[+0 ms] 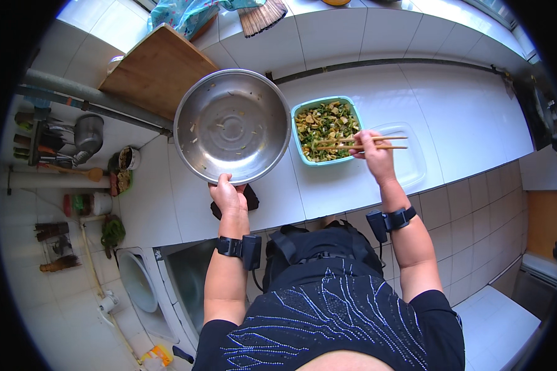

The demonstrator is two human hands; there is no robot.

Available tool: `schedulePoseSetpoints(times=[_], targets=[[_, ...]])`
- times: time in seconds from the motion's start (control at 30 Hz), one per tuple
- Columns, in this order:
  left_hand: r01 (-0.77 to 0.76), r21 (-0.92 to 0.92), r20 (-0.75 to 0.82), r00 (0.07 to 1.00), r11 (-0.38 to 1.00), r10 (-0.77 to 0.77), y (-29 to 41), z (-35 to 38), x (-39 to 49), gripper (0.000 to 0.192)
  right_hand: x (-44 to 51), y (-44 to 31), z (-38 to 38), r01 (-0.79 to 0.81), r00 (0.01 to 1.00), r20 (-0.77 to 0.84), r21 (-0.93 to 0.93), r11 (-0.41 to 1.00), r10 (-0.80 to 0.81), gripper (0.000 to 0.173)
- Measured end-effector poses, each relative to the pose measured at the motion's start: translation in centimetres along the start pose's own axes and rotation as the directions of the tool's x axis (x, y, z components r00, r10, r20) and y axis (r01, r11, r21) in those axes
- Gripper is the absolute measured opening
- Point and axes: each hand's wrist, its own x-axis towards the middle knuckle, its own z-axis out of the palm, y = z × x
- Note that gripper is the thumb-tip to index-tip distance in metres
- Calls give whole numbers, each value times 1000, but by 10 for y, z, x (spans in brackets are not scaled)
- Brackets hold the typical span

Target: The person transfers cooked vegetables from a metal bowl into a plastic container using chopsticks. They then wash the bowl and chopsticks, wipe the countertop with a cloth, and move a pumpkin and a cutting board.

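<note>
My left hand (229, 197) grips the near rim of a wide stainless steel bowl (232, 125), thumb over the edge. Only a few scraps of food cling to the bowl's inside. In my right hand (373, 153) is a pair of wooden chopsticks (392, 142), their tips in chopped greens and pale cubed pieces (327, 123). That food fills a mint-green rectangular container (301, 153) standing on the white tiled counter (274, 204). A clear plastic lid (415, 160) lies flat beside the container, partly hidden by my right hand and forearm.
A wooden board (160, 69) leans at the back left beside a grey pipe (97, 99). Dark cloth (250, 197) lies under my left hand. Utensils hang on the left wall near a metal ladle (88, 132). A sink (188, 273) sits at lower left.
</note>
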Motion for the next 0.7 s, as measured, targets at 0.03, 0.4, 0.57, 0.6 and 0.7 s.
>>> schedulePoseSetpoints(times=[0.03,0.4,0.57,0.6,0.7], targets=[[-2,10,-1,1000,1000,2,1,1,0,53,6,-1,-6,42,999,-21,36,998,-41,26],[-9,18,-8,1000,1000,9,3,1,-1,52,34,7,-20,51,965,-259,19,998,-45,26],[-6,-2,-13,1000,1000,6,4,-4,-1,50,52,-3,-18,138,952,-279,34,990,-124,25],[0,1,-11,1000,1000,0,3,-4,-2,50,58,-1,-15,154,951,-278,47,987,-135,25],[2,-2,2,1000,1000,-2,2,-4,-3,50,71,14,-12,178,939,-306,34,983,-159,25]])
